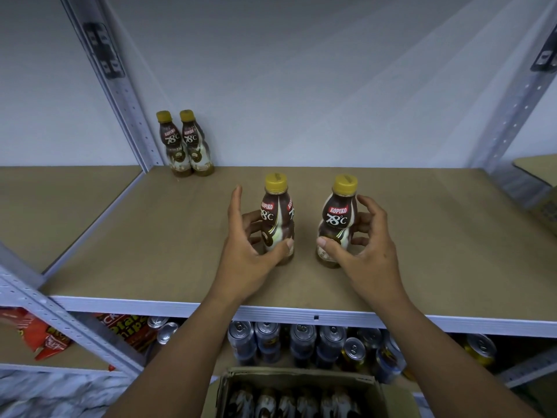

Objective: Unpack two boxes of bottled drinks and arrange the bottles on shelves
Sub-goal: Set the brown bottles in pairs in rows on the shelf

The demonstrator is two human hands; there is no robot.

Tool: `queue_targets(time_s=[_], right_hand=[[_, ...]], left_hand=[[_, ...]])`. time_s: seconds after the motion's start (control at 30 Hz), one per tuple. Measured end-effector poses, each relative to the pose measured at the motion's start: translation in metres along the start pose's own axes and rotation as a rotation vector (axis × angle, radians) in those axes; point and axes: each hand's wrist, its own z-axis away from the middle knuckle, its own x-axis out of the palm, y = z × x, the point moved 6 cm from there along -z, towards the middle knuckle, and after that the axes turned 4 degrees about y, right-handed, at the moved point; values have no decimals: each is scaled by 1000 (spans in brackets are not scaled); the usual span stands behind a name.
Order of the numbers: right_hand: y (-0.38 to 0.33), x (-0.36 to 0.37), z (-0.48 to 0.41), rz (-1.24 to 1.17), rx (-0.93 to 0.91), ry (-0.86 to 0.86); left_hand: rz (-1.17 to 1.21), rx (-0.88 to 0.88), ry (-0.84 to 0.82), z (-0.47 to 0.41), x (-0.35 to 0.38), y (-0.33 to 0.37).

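Two brown coffee-drink bottles with yellow caps stand upright mid-shelf on the brown shelf board (144,236). My left hand (245,251) wraps the left bottle (278,217): thumb on its lower front, fingers curled behind, index finger pointing up and away. My right hand (369,251) holds the right bottle (337,218) with the thumb low on its front and the fingers curled round its right side. Another pair of the same bottles (188,146) stands side by side at the back left corner. Below me an open cardboard box (289,377) holds several more bottles.
Grey metal uprights (120,86) frame the shelf at the left and at the far right. The shelf below holds several drink cans (304,342) and red snack bags (45,336). A piece of cardboard (539,173) pokes in at the right edge.
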Motion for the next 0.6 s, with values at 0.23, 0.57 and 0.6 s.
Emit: queue_targets(time_s=[0.23, 0.57, 0.6], right_hand=[[0, 4, -1, -33, -5, -24], [-4, 2, 1, -39, -24, -9], [-4, 2, 1, -33, -26, -14]], left_hand=[[-48, 17, 45, 2, 5, 4], [-12, 46, -15, 4, 10, 8], [-10, 44, -18, 4, 10, 7]])
